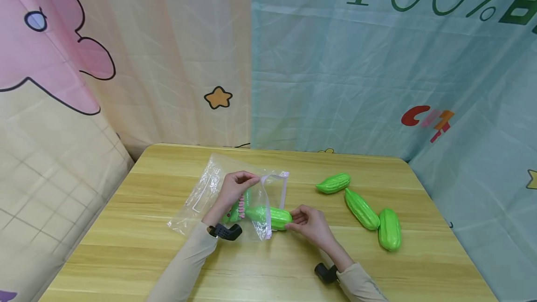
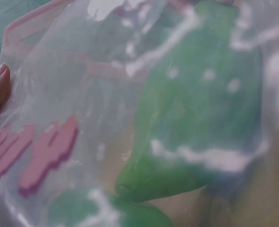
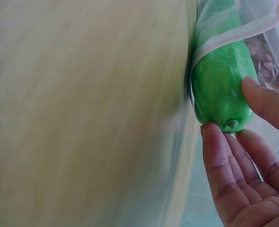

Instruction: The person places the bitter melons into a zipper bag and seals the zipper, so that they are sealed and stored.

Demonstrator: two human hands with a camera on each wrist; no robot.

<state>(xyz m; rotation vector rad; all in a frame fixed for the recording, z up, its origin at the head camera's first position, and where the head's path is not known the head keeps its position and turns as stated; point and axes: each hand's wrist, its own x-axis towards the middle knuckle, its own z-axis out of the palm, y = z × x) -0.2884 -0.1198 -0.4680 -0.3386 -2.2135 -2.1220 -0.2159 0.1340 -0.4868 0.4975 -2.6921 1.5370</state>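
Observation:
A clear zip bag (image 1: 200,195) with pink print lies on the table, its mouth facing right. My left hand (image 1: 233,192) pinches the upper edge of that mouth and lifts it. A bright green bitter melon (image 1: 280,219) is partly inside, its blunt stem end sticking out past the zip strip (image 3: 238,37). My right hand (image 1: 313,228) holds this end, thumb on its side and fingertips against its tip. Through the film, the left wrist view shows a pointed green shape (image 2: 200,109) and part of another green piece (image 2: 97,210) below it.
Three more bitter melons lie to the right on the wooden table (image 1: 126,246): one farther back (image 1: 333,183), one slanting in the middle (image 1: 361,209) and one at the right (image 1: 389,229). Printed curtains (image 1: 327,83) hang behind the table and at its sides.

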